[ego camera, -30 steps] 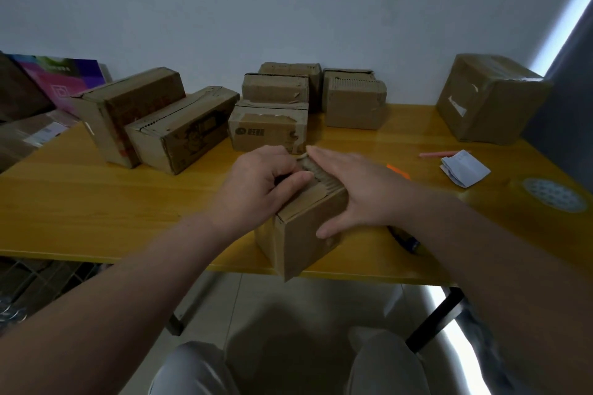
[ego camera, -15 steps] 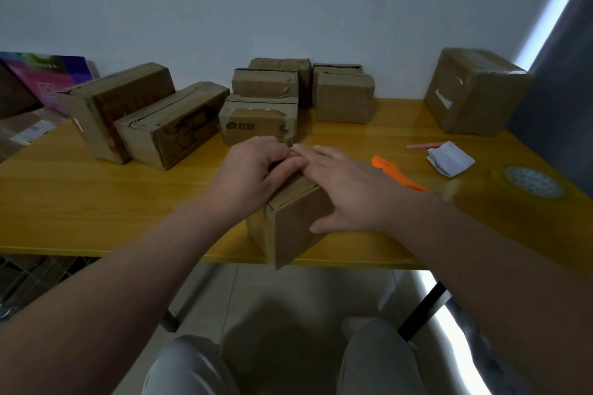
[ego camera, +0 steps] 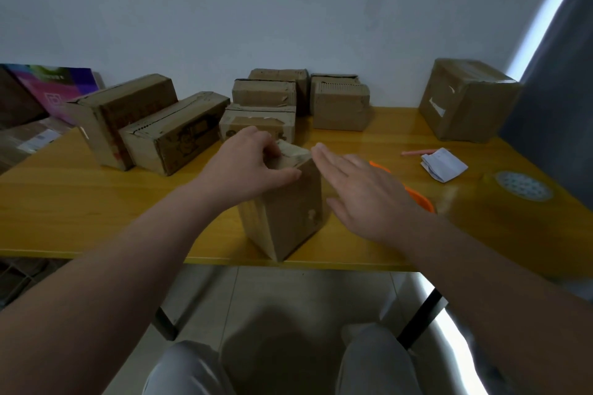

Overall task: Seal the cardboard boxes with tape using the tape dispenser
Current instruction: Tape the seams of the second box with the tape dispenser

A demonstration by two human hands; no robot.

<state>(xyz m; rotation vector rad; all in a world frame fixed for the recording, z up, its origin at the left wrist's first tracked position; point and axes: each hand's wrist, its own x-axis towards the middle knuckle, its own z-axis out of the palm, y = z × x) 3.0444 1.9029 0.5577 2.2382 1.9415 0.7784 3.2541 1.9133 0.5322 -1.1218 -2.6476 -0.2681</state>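
Yellow table (ego camera: 80, 202) carries everything. The small box (ego camera: 288, 218) stands upright at its near edge, centre, and is the landmark. Far right and behind the small box: one large box (ego camera: 465, 102). Behind-left: two long boxes (ego camera: 173, 134). Directly behind: a cluster of boxes (ego camera: 263, 93). Left hand (ego camera: 247, 170) grips the small box's top, fingers curled over the top edge, thumb on the near face. Right hand (ego camera: 365, 199) is spread flat with fingers straight, holds nothing, and sits just right of the small box; blur makes contact impossible to tell. Step, as judged: flaps held closed, taping not started, no fresh tape visible on this box. Next move likely calls for the right hand to pick up the orange tape dispenser (ego camera: 417, 199) right of the small box, while the left keeps the flaps pinned and the box off the table edge. Dispenser is mostly hidden under the right hand, so handle, roll and blade can't be made out. Top seam is covered by the left hand. Further right: a folded paper (ego camera: 444, 165) and a pink pen (ego camera: 417, 152).
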